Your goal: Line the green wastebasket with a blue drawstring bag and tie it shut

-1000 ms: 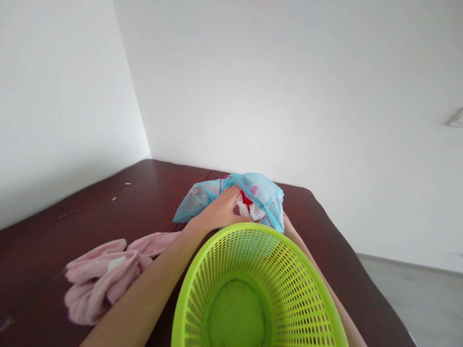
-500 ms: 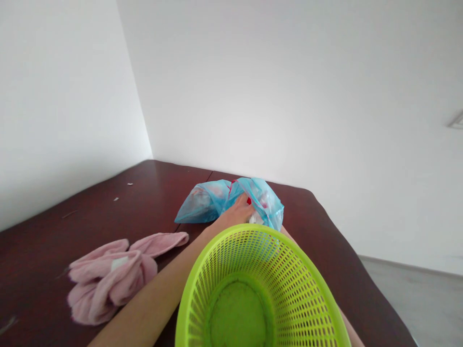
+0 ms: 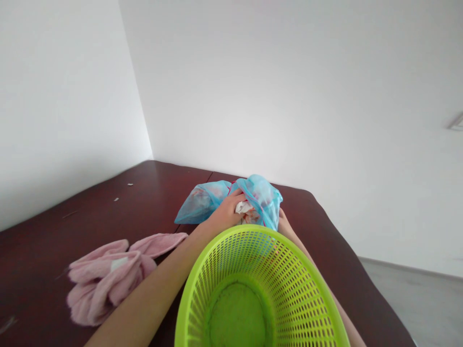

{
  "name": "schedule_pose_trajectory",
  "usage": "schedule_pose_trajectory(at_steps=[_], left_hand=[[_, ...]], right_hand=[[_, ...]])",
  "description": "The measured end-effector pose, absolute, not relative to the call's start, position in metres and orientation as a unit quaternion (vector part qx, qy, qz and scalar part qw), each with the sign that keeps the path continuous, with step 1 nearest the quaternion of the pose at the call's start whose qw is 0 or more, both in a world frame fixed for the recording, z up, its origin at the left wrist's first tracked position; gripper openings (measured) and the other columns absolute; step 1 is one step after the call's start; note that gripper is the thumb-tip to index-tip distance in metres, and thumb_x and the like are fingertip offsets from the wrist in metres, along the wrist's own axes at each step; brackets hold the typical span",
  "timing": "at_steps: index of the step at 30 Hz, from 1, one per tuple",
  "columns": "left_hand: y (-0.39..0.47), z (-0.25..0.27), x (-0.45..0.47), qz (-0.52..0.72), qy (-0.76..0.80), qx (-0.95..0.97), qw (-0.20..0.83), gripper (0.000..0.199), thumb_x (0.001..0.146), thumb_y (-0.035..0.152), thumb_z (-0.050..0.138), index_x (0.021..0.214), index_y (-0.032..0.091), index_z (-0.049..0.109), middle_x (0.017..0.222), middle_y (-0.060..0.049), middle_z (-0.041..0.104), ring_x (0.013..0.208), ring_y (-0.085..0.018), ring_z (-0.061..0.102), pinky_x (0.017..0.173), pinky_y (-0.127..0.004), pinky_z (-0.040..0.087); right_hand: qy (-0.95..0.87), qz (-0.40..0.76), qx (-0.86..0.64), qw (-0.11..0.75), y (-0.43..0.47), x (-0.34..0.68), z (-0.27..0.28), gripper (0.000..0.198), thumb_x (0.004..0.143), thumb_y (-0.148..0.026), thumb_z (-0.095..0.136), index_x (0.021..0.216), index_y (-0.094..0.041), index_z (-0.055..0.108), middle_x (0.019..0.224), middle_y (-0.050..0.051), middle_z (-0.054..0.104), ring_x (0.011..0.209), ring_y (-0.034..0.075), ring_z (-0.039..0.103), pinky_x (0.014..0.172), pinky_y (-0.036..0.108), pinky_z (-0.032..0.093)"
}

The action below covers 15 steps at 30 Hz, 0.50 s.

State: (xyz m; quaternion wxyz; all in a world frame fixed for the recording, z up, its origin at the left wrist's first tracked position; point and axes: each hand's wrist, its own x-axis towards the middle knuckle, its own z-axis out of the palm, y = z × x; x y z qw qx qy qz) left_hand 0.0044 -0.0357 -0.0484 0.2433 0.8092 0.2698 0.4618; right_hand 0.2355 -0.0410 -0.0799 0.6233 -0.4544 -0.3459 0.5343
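Note:
A translucent blue plastic bag (image 3: 265, 195) with red drawstrings lies on the dark table beyond the basket. Crumpled white tissue (image 3: 244, 208) with orange-brown stains shows at its mouth. My left hand (image 3: 230, 208) is closed on the bag's left edge, its fingers bent beside the tissue. Against the bag's right side is my right hand (image 3: 284, 222), its fingers hidden behind the plastic and the basket rim. A second blue plastic bag (image 3: 202, 202), filled, touches the first on the left. In front of both hands stands a bright green perforated basket (image 3: 300, 284), its bottom bare.
A crumpled pink cloth (image 3: 108, 279) lies left of my left forearm. Small white scraps (image 3: 130, 184) dot the dark red-brown table (image 3: 170, 188). White walls (image 3: 271, 96) rise behind and to the left; grey floor (image 3: 415, 289) shows at the right.
My left hand has drawn back slightly toward the left, and more tissue shows at the bag's mouth. The bag has bulged upward. More of my right hand shows at the bag's side.

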Motion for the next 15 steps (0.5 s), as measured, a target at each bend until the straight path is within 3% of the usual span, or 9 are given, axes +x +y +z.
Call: schedule_pose_trajectory(at_steps=[3, 5, 11, 15], left_hand=[[-0.027, -0.052, -0.002, 0.484, 0.291, 0.791, 0.236, 0.036, 0.095, 0.024, 0.073, 0.126, 0.024, 0.09, 0.148, -0.012, 0.081, 0.136, -0.039, 0.076, 0.125, -0.059, 0.062], [-0.02, -0.052, -0.008, 0.504, 0.31, 0.775, 0.222, 0.037, 0.094, 0.024, 0.07, 0.126, 0.024, 0.09, 0.142, -0.012, 0.083, 0.134, -0.038, 0.077, 0.124, -0.056, 0.062], [-0.008, -0.042, -0.045, 0.585, 0.344, 0.706, 0.204, 0.042, 0.091, 0.023, 0.075, 0.129, 0.026, 0.092, 0.155, -0.011, 0.083, 0.15, -0.036, 0.074, 0.137, -0.056, 0.053], [-0.011, -0.033, -0.053, 0.594, 0.312, 0.697, 0.253, 0.034, 0.093, 0.026, 0.08, 0.123, 0.026, 0.095, 0.158, -0.012, 0.084, 0.16, -0.037, 0.07, 0.143, -0.058, 0.049]], right_hand=[[-0.343, 0.534, -0.444, 0.632, -0.03, 0.245, -0.087, 0.035, 0.089, -0.038, 0.106, 0.101, -0.013, 0.084, 0.083, 0.001, 0.081, 0.075, 0.018, 0.075, 0.07, 0.027, 0.064], [-0.323, 0.518, -0.443, 0.657, -0.024, 0.253, -0.09, 0.033, 0.084, -0.038, 0.104, 0.099, -0.016, 0.084, 0.079, 0.0, 0.08, 0.072, 0.018, 0.074, 0.069, 0.026, 0.063], [-0.182, 0.439, -0.473, 0.742, -0.005, 0.288, -0.096, 0.025, 0.102, -0.045, 0.074, 0.111, -0.022, 0.077, 0.095, -0.001, 0.085, 0.081, 0.019, 0.078, 0.076, 0.029, 0.068], [-0.109, 0.413, -0.503, 0.751, 0.003, 0.31, -0.102, 0.017, 0.102, -0.041, 0.07, 0.106, -0.024, 0.07, 0.093, -0.001, 0.081, 0.082, 0.021, 0.079, 0.076, 0.032, 0.071]])
